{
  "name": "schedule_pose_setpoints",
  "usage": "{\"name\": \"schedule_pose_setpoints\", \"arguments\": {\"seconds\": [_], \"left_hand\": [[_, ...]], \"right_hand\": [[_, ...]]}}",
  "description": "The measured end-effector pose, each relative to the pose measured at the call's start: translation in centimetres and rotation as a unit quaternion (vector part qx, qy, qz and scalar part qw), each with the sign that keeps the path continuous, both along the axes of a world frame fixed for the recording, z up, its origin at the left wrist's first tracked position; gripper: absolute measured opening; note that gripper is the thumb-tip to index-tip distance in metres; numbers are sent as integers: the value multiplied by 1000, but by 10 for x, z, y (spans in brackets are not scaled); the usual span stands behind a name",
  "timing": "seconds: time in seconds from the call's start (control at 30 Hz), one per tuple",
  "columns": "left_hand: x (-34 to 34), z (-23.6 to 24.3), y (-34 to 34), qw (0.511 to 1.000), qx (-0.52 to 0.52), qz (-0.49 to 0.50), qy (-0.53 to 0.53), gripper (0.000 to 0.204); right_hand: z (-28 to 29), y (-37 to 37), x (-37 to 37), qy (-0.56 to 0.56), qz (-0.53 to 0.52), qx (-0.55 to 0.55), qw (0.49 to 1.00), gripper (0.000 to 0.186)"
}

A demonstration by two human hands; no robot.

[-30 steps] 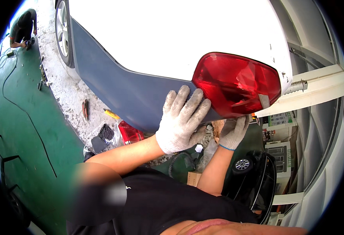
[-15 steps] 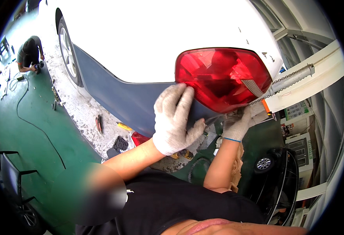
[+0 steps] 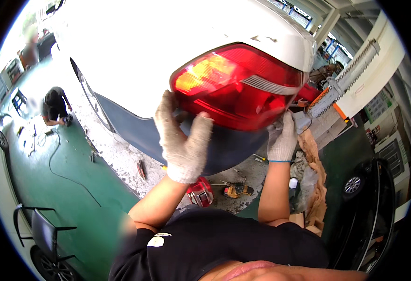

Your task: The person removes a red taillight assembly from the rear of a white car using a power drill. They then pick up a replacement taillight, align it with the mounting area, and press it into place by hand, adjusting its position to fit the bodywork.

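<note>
A red tail light (image 3: 243, 100) with an orange section sits at the rear corner of a white car (image 3: 135, 51), above its dark grey bumper (image 3: 140, 136). My left hand (image 3: 179, 140), in a white knit glove, holds the lamp's left end, fingers at its edge and thumb spread below. At the lower right corner my right hand (image 3: 282, 140), gloved alike, grips the lamp with the thumb up; its other fingers are partly hidden behind it. A dark gap shows between the lamp's left end and the bumper.
Below lie another red lamp (image 3: 200, 192), a yellow-and-black power tool (image 3: 238, 189) and red-handled pliers (image 3: 141, 169). Brown paper (image 3: 313, 178) lies right, near a black car (image 3: 364, 206). A chained lift post (image 3: 350, 79) stands right. Far left, a person (image 3: 55, 105) crouches.
My left hand has moved from the bumper below the lamp to its left end. The lamp now sits at a different angle, its orange section showing. My view has shifted.
</note>
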State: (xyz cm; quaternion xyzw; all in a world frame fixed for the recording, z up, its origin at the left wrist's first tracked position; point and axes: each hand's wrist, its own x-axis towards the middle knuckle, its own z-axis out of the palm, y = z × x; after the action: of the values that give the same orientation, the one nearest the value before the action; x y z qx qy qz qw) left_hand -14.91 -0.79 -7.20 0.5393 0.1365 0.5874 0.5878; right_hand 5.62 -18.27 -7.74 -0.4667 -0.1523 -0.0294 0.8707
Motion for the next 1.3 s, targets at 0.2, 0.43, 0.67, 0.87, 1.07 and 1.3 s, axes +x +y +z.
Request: {"name": "schedule_pose_setpoints", "arguments": {"seconds": [0.2,0.43,0.67,0.87,1.07,1.3], "left_hand": [[-4,23,9,998,-50,-36,27,63],[4,22,19,992,5,71,101,63],[3,30,32,992,-127,-15,6,52],[-5,29,32,991,-106,-88,-6,36],[-1,21,34,993,-58,-95,-40,39],[3,23,42,998,38,-57,15,45]], "right_hand": [[-12,-13,5,-75,-25,-98,992,37],[-6,-11,-5,-83,-10,-87,993,39],[-2,-11,-14,-74,31,-46,996,38],[-15,-18,2,-106,48,-38,993,35],[-27,-27,7,-123,91,9,988,34],[-12,-25,3,-148,-35,-141,978,37]]}}
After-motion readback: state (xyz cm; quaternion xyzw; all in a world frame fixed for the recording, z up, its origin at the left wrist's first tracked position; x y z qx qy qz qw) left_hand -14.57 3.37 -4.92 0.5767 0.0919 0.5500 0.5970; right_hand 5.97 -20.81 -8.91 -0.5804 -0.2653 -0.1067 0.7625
